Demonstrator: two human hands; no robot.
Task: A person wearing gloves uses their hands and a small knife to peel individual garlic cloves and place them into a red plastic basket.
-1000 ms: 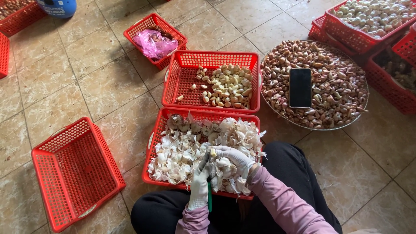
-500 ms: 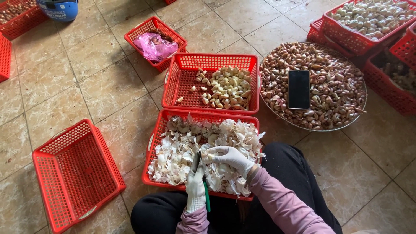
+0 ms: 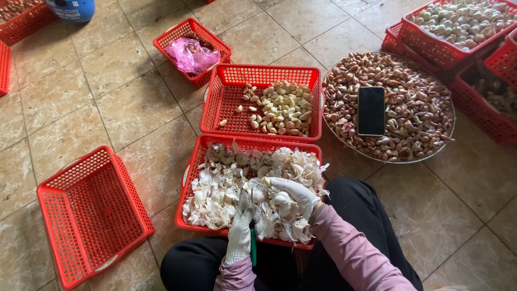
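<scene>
Gripping a green-handled knife (image 3: 252,243), the gloved left hand (image 3: 240,231) worked beside the right hand (image 3: 291,195) clasping a garlic clove (image 3: 282,198); judged risk: blade slipping into fingers.

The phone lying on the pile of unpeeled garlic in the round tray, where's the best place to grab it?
Grip the phone by its two long edges, coming straight down from above. It lies flat, screen up, on loose cloves, so both edges are exposed and little blocks the fingers.
</scene>
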